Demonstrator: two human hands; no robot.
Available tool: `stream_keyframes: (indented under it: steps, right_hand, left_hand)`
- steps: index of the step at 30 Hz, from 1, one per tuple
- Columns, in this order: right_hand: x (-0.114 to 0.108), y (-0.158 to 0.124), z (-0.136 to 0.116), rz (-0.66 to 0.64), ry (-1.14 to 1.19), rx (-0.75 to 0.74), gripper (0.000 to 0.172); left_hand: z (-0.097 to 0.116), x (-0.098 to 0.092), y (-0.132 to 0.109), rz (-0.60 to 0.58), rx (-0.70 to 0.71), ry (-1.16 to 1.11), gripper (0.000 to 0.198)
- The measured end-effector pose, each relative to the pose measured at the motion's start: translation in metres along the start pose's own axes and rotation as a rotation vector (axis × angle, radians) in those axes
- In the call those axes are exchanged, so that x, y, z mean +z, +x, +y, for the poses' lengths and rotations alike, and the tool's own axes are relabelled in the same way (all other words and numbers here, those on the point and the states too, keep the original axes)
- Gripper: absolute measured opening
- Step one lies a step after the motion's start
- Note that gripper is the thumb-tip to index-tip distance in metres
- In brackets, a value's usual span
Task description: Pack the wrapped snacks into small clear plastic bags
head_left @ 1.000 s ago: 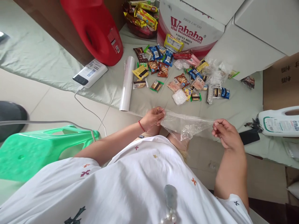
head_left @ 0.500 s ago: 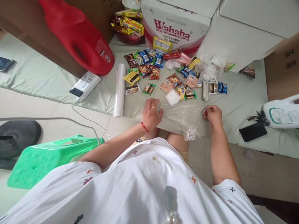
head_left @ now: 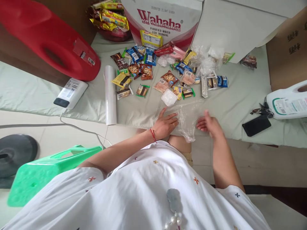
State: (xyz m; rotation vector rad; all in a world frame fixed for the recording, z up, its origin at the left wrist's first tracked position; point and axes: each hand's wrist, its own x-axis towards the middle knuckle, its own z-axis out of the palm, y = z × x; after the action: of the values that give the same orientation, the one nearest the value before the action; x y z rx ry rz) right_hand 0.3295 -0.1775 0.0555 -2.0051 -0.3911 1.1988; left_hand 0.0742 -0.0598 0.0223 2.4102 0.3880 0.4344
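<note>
My left hand (head_left: 166, 124) lies flat, fingers spread, pressing on the clear plastic bag (head_left: 189, 116). The bag is spread on the cloth between both hands, its near corner hanging off the edge. My right hand (head_left: 209, 124) is loosely open at the bag's right side; it is blurred, so I cannot tell if it touches. A film roll (head_left: 110, 94) lies left of my left hand and a black phone (head_left: 256, 125) right of my right. Just beyond my fingers are the scattered snack packets (head_left: 169, 78), with the Wahaha box (head_left: 165, 19) behind them.
</note>
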Motion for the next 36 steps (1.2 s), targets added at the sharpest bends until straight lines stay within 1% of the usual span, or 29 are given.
stream_keyframes:
  steps: [2, 3, 5, 8, 11, 13, 14, 15, 16, 17, 18, 19, 20, 21, 22, 23, 24, 25, 26, 27, 29, 31, 32, 33, 34, 35, 36]
  right_hand:
    - [0.012, -0.015, 0.007, -0.161, -0.045, -0.059, 0.052]
    - [0.014, -0.019, 0.008, -0.198, -0.044, -0.106, 0.048]
    - [0.009, -0.019, 0.007, -0.185, -0.01, -0.175, 0.044]
    - [-0.019, -0.005, 0.001, -0.114, 0.007, -0.166, 0.046]
    - [-0.051, 0.014, -0.005, -0.099, -0.051, -0.078, 0.048]
    - [-0.064, 0.022, -0.009, -0.065, -0.131, -0.028, 0.043]
    - [-0.068, 0.024, -0.01, -0.041, -0.189, -0.021, 0.037]
    - [-0.069, 0.025, -0.012, -0.002, -0.271, -0.032, 0.031]
    - [-0.069, 0.023, -0.014, 0.065, -0.374, -0.071, 0.025]
    - [-0.066, 0.02, -0.016, 0.169, -0.486, -0.143, 0.019]
    - [-0.062, 0.015, -0.018, 0.303, -0.591, -0.243, 0.016]
    - [-0.054, 0.009, -0.018, 0.441, -0.675, -0.363, 0.017]
    - [-0.045, 0.001, -0.017, 0.543, -0.734, -0.493, 0.021]
    - [-0.033, -0.006, -0.014, 0.575, -0.773, -0.624, 0.026]
    - [-0.021, -0.015, -0.01, 0.531, -0.803, -0.745, 0.031]
    - [-0.009, -0.022, -0.002, 0.422, -0.841, -0.845, 0.035]
    - [0.002, -0.03, 0.007, 0.285, -0.885, -0.919, 0.038]
    - [0.011, -0.037, 0.018, 0.157, -0.925, -0.959, 0.042]
    - [0.015, -0.043, 0.03, 0.058, -0.952, -0.966, 0.045]
    - [0.015, -0.049, 0.04, -0.008, -0.963, -0.948, 0.047]
    - [0.002, -0.058, 0.055, -0.098, -0.941, -0.888, 0.047]
    - [-0.02, -0.059, 0.052, -0.185, -0.879, -0.807, 0.04]
    - [-0.029, -0.056, 0.044, -0.193, -0.845, -0.758, 0.036]
    - [-0.036, -0.049, 0.031, -0.165, -0.82, -0.716, 0.034]
    - [-0.039, -0.039, 0.015, -0.108, -0.808, -0.685, 0.034]
    - [-0.038, -0.026, -0.003, -0.013, -0.813, -0.679, 0.034]
    - [-0.032, -0.01, -0.023, 0.061, -0.843, -0.718, 0.035]
  left_hand:
    - [0.0, -0.001, -0.006, -0.014, 0.011, -0.027, 0.026]
    - [0.0, -0.003, -0.009, -0.033, 0.029, -0.028, 0.029]
    - [-0.003, -0.009, -0.017, -0.083, 0.075, -0.007, 0.034]
    - [-0.014, -0.021, -0.031, -0.174, 0.12, 0.062, 0.041]
    - [-0.026, -0.032, -0.044, -0.257, 0.144, 0.101, 0.048]
    - [-0.029, -0.036, -0.05, -0.279, 0.182, 0.067, 0.056]
    - [-0.03, -0.037, -0.052, -0.269, 0.196, 0.032, 0.061]
    - [-0.029, -0.038, -0.052, -0.242, 0.194, -0.008, 0.064]
    - [-0.027, -0.039, -0.051, -0.201, 0.169, -0.046, 0.064]
    - [-0.025, -0.038, -0.049, -0.152, 0.122, -0.075, 0.061]
    - [-0.023, -0.037, -0.045, -0.105, 0.062, -0.088, 0.057]
    - [-0.021, -0.036, -0.04, -0.065, 0.0, -0.087, 0.052]
    - [-0.019, -0.033, -0.034, -0.036, -0.058, -0.071, 0.049]
    - [-0.017, -0.03, -0.029, -0.017, -0.106, -0.044, 0.048]
    - [-0.016, -0.027, -0.024, -0.007, -0.148, -0.009, 0.047]
    - [-0.016, -0.024, -0.02, -0.002, -0.185, 0.031, 0.047]
    - [-0.016, -0.022, -0.017, -0.001, -0.215, 0.071, 0.047]
    - [-0.017, -0.019, -0.017, -0.006, -0.236, 0.109, 0.05]
    - [-0.018, -0.018, -0.018, -0.014, -0.246, 0.141, 0.055]
    - [-0.02, -0.018, -0.021, -0.028, -0.242, 0.167, 0.061]
    - [-0.023, -0.02, -0.028, -0.071, -0.205, 0.203, 0.071]
    - [-0.025, -0.023, -0.034, -0.122, -0.17, 0.231, 0.08]
    - [-0.026, -0.025, -0.036, -0.147, -0.159, 0.246, 0.084]
    - [-0.026, -0.026, -0.037, -0.171, -0.152, 0.26, 0.088]
    - [-0.026, -0.028, -0.037, -0.192, -0.147, 0.275, 0.091]
    - [-0.026, -0.028, -0.037, -0.21, -0.142, 0.289, 0.092]
    - [-0.027, -0.029, -0.036, -0.225, -0.137, 0.301, 0.093]
